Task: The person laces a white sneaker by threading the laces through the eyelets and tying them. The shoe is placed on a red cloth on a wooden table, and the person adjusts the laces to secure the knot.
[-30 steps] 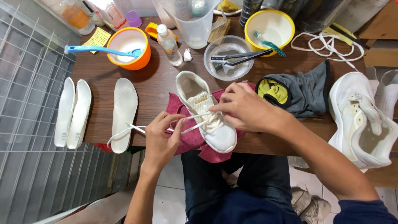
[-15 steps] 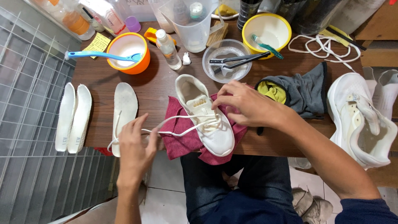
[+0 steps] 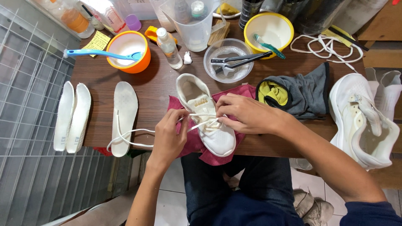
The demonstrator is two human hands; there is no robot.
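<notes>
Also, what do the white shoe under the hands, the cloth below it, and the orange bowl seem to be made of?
The white shoe looks like knit fabric with a matte, fine-textured toe, though synthetic mesh is possible. The cloth under it looks like soft dark pink towel fabric, since it folds and wrinkles. The orange bowl seems to be smooth plastic, with an even colour and a slight shine on its rim.

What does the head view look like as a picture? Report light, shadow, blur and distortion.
Head view: even, soft light with faint shadows on the table; mild glare on the clear bowl. The shoe, lace, left hand and right hand look sharp, with no obvious motion blur. Wide-lens distortion bends the wire grid at the left edge.
</notes>
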